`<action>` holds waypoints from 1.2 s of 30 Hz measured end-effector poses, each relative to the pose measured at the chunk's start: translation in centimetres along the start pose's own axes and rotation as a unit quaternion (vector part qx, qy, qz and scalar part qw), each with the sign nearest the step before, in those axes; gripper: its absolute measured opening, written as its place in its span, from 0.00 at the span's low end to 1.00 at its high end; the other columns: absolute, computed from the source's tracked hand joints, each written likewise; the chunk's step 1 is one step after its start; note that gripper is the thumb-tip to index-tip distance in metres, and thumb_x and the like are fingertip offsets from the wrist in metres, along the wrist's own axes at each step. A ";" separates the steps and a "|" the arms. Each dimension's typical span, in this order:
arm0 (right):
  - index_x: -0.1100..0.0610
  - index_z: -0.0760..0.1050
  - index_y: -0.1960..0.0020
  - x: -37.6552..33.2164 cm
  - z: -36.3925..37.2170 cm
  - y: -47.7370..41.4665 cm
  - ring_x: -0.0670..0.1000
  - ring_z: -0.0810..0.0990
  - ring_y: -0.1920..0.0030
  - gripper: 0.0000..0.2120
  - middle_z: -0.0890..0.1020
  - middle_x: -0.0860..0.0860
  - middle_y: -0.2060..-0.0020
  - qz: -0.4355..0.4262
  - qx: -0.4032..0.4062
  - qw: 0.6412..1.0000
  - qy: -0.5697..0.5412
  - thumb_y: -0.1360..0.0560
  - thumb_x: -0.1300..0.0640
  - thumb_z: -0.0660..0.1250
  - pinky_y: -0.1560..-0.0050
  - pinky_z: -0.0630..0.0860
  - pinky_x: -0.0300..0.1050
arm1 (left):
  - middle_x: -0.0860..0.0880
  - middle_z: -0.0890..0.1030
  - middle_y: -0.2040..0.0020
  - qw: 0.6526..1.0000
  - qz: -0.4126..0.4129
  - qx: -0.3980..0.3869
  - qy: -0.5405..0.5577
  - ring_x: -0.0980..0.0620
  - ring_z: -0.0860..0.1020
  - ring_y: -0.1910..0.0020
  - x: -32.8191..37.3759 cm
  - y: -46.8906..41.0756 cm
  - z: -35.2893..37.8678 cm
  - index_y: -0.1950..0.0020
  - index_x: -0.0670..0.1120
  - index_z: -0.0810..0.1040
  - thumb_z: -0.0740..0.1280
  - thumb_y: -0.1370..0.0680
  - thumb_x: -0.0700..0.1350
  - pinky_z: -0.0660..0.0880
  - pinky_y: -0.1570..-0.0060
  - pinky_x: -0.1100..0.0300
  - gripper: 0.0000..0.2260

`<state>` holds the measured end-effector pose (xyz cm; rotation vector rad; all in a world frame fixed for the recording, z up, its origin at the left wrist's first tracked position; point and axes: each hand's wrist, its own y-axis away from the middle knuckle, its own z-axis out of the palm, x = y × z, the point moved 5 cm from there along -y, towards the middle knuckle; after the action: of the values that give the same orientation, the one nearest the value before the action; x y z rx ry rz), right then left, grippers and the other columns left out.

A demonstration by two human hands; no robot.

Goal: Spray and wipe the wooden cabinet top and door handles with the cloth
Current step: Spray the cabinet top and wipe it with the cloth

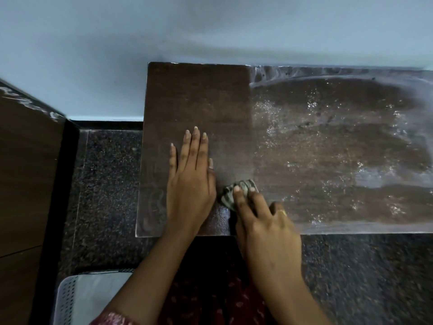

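The dark wooden cabinet top [199,97] runs from the middle of the view to the right edge, against a pale wall. Its left part looks wiped and even; the right part [328,141] is dusty and speckled with spray droplets. My left hand [191,181] lies flat on the wiped part, fingers spread, holding nothing. Just to its right, near the front edge, my right hand [264,221] presses a small striped grey-green cloth [228,195] onto the wood. A ring sits on one finger. The door handles and a spray bottle are out of view.
Dark speckled stone floor [105,195] lies left of and in front of the cabinet. A brown wooden panel [25,172] stands at the far left. A white perforated basket [70,299] sits at the lower left on the floor.
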<state>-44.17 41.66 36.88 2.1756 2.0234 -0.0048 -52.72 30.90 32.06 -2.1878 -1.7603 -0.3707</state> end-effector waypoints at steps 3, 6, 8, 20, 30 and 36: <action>0.54 0.80 0.42 0.0 0.3 2.5 0.56 0.79 0.63 0.21 0.83 0.51 0.52 -0.016 0.025 1.000 0.002 0.35 0.57 0.75 0.72 0.75 0.45 | 0.43 0.61 0.24 1.000 0.009 0.001 0.007 0.47 0.55 0.23 0.2 0.4 -0.1 0.25 0.40 0.62 0.55 0.19 0.43 0.46 0.25 0.51 0.22; 0.52 0.81 0.43 0.7 0.6 4.5 0.56 0.79 0.64 0.19 0.84 0.51 0.53 -0.025 0.035 0.999 -0.004 0.32 0.55 0.61 0.71 0.76 0.45 | 0.44 0.61 0.24 0.999 0.032 -0.014 0.032 0.48 0.55 0.23 1.5 1.7 -0.2 0.25 0.40 0.62 0.55 0.19 0.44 0.46 0.25 0.52 0.22; 0.50 0.81 0.44 1.6 0.7 5.2 0.56 0.78 0.66 0.20 0.84 0.50 0.52 -0.016 0.030 0.999 -0.014 0.32 0.54 0.60 0.72 0.75 0.46 | 0.45 0.60 0.23 0.998 0.049 -0.034 0.034 0.49 0.55 0.23 2.8 3.0 0.1 0.25 0.41 0.61 0.53 0.19 0.46 0.47 0.25 0.53 0.22; 0.52 0.81 0.44 3.3 -1.1 -3.0 0.57 0.76 0.68 0.19 0.83 0.51 0.55 -0.032 0.030 0.999 -0.009 0.34 0.56 0.75 0.74 0.71 0.43 | 0.46 0.58 0.22 0.998 0.030 -0.060 -0.008 0.50 0.53 0.23 3.6 3.3 1.3 0.24 0.42 0.57 0.49 0.19 0.47 0.48 0.25 0.51 0.24; 0.51 0.71 0.34 3.3 -3.1 -17.8 0.63 0.75 0.44 0.16 0.74 0.55 0.40 -0.020 0.050 0.998 0.025 0.22 0.56 0.59 0.55 0.72 0.50 | 0.46 0.59 0.23 0.997 0.014 -0.073 -0.030 0.50 0.55 0.23 3.7 3.3 1.3 0.24 0.42 0.59 0.51 0.20 0.46 0.50 0.25 0.49 0.24; 0.54 0.74 0.37 4.3 -4.1 -23.8 0.61 0.75 0.43 0.14 0.74 0.55 0.41 -0.013 0.051 0.998 0.027 0.22 0.57 0.60 0.52 0.73 0.50 | 0.48 0.58 0.23 0.997 0.005 -0.076 -0.014 0.53 0.54 0.23 3.6 3.3 1.3 0.24 0.43 0.59 0.52 0.19 0.46 0.49 0.25 0.49 0.23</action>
<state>-67.89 48.00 37.52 2.2330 2.1248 -0.0561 -48.72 33.96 32.02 -2.3162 -1.7886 -0.4894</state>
